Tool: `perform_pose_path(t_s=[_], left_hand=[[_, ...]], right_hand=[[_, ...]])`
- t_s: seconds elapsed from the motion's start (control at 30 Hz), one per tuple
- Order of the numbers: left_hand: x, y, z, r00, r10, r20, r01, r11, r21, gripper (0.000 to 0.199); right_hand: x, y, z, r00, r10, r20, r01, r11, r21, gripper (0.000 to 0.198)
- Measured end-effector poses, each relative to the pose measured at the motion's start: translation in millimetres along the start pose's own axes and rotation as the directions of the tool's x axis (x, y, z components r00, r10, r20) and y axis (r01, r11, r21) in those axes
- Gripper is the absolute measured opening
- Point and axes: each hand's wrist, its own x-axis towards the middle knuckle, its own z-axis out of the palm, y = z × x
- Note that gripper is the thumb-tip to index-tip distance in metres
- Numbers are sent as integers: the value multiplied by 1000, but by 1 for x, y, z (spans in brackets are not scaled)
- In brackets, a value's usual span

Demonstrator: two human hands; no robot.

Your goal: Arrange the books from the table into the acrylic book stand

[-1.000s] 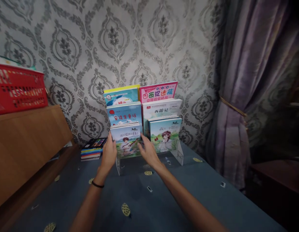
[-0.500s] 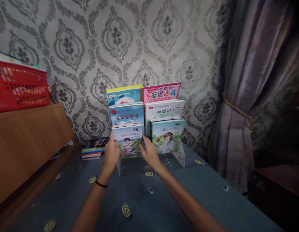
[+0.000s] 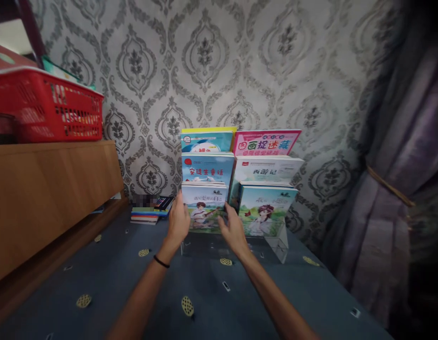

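A small set of picture-cover books (image 3: 206, 198), showing a figure with a guitar, stands upright in the front left of a clear acrylic book rack (image 3: 280, 243). My left hand (image 3: 178, 219) is closed along its left edge, thumb toward the front. Against the right edge rests my right hand (image 3: 235, 231), its thumb across the cover's corner. Beside it leans a green-covered book (image 3: 265, 215) with a girl on it. Behind, in tiers, are a blue book (image 3: 205, 167), a teal book (image 3: 208, 141), a white book (image 3: 266, 171) and a pink book (image 3: 265, 144).
The rack stands on a blue patterned cloth (image 3: 141, 293) before a wallpapered wall (image 3: 205, 85). A stack of books (image 3: 144, 218) lies to its left. Farther left, a red basket (image 3: 70, 111) tops a wooden cabinet (image 3: 56, 189). A curtain (image 3: 378, 245) hangs at right.
My view has turned left, so the rack, books and hands appear farther right and more of the red basket shows. Both hands stay at the sides of the front left books.
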Motion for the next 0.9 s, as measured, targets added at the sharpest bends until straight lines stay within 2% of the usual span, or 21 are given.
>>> perform_pose_path(t_s=[0.37, 0.63, 0.9], left_hand=[[3, -7, -5, 1000, -4, 15, 4, 999, -34, 56], [3, -10, -2, 999, -3, 33, 5, 998, -58, 60], [4, -11, 1, 1000, 4, 18, -1, 989, -146, 61]], right_hand=[[0, 7, -4, 998, 33, 55, -36, 998, 56, 54], [5, -4, -8, 993, 37, 116, -65, 964, 257, 58], [7, -6, -12, 989, 58, 139, -100, 942, 319, 58]])
